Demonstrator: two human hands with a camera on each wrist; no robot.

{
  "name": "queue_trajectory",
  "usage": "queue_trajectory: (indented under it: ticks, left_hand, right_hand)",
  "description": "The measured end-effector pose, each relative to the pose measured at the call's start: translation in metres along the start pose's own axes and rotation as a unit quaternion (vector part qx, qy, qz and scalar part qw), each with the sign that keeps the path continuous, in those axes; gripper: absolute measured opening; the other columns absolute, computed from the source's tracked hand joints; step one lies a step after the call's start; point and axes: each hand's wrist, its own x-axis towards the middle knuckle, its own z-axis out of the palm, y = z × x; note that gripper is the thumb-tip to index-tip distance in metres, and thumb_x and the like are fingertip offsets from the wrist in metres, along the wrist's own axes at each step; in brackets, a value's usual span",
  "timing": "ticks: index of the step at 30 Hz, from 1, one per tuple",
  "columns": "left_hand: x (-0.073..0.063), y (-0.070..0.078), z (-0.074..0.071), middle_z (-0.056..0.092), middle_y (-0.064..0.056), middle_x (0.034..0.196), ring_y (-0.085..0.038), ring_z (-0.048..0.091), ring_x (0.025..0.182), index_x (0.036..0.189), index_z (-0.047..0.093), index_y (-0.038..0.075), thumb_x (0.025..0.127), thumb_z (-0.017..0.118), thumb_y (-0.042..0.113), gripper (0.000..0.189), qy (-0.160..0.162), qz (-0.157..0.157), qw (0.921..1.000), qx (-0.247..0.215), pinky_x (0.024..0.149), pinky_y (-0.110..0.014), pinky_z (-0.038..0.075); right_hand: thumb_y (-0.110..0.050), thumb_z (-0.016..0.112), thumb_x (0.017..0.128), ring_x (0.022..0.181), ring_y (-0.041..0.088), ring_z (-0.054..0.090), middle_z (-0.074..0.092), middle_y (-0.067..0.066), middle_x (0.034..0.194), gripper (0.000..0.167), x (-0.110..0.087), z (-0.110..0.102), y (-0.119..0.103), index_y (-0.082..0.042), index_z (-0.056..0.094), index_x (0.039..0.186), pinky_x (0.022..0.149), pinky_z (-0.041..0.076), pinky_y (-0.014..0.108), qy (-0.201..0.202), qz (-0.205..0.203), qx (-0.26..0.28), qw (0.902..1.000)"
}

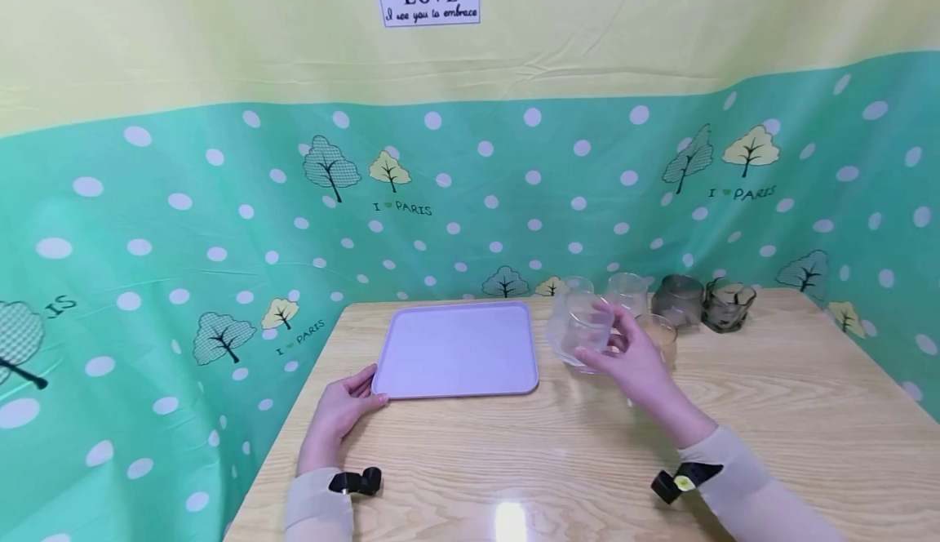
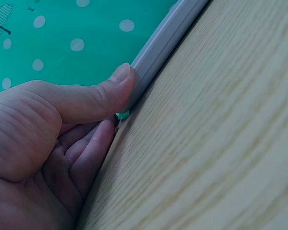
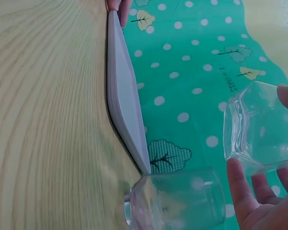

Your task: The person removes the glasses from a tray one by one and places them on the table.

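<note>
A lilac tray (image 1: 458,352) lies on the wooden table, left of the glasses. My left hand (image 1: 343,405) holds its near left corner, the thumb against the front edge and the fingers at the left side. In the left wrist view, the thumb (image 2: 103,96) presses the tray rim (image 2: 156,45). My right hand (image 1: 635,358) grips a clear glass cup (image 1: 580,334) right of the tray. The right wrist view shows this angular faceted cup (image 3: 264,127) raised off the table, between thumb and fingers. A second clear glass (image 3: 182,199) stands on the table near the tray's end.
Behind my right hand stand another clear glass (image 1: 627,287), an amber glass (image 1: 664,331), a smoky grey glass (image 1: 679,301) and a dark faceted glass (image 1: 727,307). A green and yellow patterned cloth (image 1: 470,166) hangs behind the wooden table (image 1: 470,460).
</note>
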Motion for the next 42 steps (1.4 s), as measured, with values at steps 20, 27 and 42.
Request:
queue_trajectory:
  ticks: [20,27,42]
  left_hand:
    - [0.003,-0.002,0.001,0.054,-0.02,0.155,-0.034,0.053,0.143,0.154,0.054,0.0,0.088,0.089,0.01,0.076,-0.001,-0.01,0.9999,0.007,0.11,-0.033,0.05]
    - [0.002,0.0,0.0,0.053,-0.02,0.155,-0.034,0.053,0.143,0.154,0.054,0.0,0.089,0.089,0.01,0.075,-0.004,-0.01,0.9999,0.006,0.11,-0.034,0.05]
    - [-0.001,0.002,0.0,0.053,-0.021,0.155,-0.035,0.052,0.144,0.154,0.053,-0.001,0.089,0.089,0.01,0.076,-0.005,-0.005,1.0,0.004,0.113,-0.037,0.048]
  right_hand:
    - [-0.021,0.083,0.097,0.118,0.002,0.06,0.048,0.022,0.159,0.088,-0.02,-0.062,0.009,-0.021,0.033,0.169,0.087,0.061,0.019,0.052,-0.025,-0.034,0.9978]
    - [-0.018,0.078,0.101,0.12,-0.005,0.057,0.05,0.015,0.157,0.087,-0.019,-0.084,0.011,-0.026,0.028,0.171,0.093,0.054,0.011,0.086,-0.036,-0.034,0.9951]
    - [-0.028,0.073,0.104,0.143,0.026,0.051,0.038,0.015,0.17,0.089,-0.012,-0.127,0.017,-0.032,0.016,0.173,0.095,0.049,0.006,0.124,-0.003,-0.075,0.9894]
